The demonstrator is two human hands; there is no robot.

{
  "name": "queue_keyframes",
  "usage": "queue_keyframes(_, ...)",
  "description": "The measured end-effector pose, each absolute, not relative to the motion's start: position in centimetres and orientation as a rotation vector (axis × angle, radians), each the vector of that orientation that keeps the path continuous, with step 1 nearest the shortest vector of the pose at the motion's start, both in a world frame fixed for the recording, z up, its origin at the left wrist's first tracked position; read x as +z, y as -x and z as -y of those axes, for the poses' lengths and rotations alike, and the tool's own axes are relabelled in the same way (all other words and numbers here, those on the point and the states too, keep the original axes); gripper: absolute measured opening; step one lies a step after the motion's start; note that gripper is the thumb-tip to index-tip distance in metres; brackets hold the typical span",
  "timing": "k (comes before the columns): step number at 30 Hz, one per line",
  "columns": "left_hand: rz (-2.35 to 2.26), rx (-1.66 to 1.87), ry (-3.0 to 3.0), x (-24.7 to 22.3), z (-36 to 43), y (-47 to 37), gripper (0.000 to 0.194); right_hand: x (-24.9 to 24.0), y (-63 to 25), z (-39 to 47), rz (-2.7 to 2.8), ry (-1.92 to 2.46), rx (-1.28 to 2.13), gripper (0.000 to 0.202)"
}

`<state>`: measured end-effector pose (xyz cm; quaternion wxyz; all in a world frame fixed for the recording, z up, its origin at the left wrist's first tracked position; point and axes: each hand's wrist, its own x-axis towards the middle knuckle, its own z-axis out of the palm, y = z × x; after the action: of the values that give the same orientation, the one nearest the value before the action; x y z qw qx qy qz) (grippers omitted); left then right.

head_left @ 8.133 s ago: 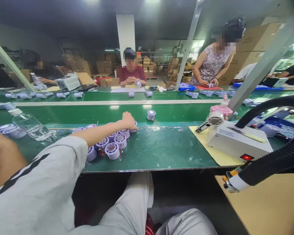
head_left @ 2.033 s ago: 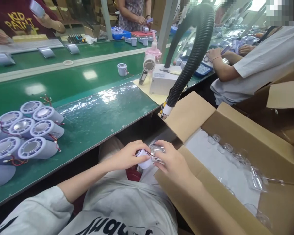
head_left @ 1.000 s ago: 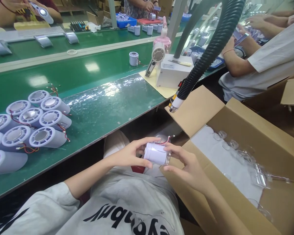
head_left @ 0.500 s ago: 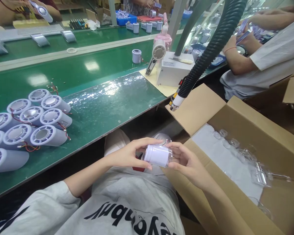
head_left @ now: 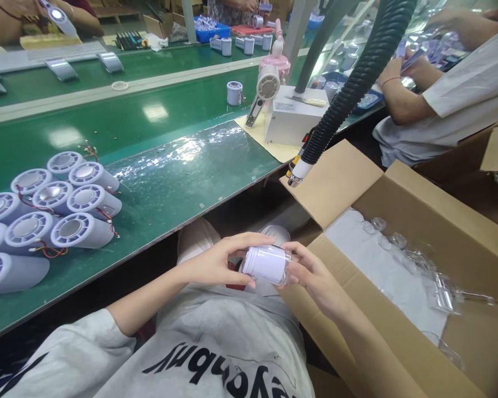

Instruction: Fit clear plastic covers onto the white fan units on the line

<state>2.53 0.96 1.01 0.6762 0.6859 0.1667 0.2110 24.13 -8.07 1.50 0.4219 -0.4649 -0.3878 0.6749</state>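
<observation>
A light purple cylinder (head_left: 266, 264) with a clear cover around its right end lies sideways between my two hands, above my lap. My left hand (head_left: 222, 260) grips its left end, with the thumb below and the fingers over the top. At the right end, my right hand (head_left: 311, 271) holds the clear cover with its fingers curled round. Several similar purple cylinders (head_left: 81, 229) with red and black wires lie in a group on the green bench at the left.
An open cardboard box (head_left: 357, 298) with clear plastic pieces stands at the right. A black ribbed hose (head_left: 352, 83) hangs over its far edge. On the bench are a white machine box (head_left: 292, 119), a handheld fan (head_left: 268, 85) and a lone cylinder (head_left: 234, 93). Other people work beyond.
The clear cover now sits further over the cylinder, and my right hand's fingers have closed in on it. The lone cylinder on the green belt has shifted slightly right.
</observation>
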Motion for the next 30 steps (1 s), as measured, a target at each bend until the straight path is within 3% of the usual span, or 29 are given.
queue_keyframes(16,-0.398,0.442,-1.48,2.2,0.1,-2.0,0.078,3.1,-24.0,9.7,1.145,1.156,1.529,0.035)
queue_keyframes(22,-0.358,0.41,-1.381,1.9,0.3,-1.9,0.083,3.1,-24.1,9.9,1.405,1.187,1.264,0.043)
queue_keyframes(30,-0.362,0.429,-1.422,2.1,0.3,-2.0,0.077,3.4,-24.1,10.2,1.436,1.233,1.22,0.042)
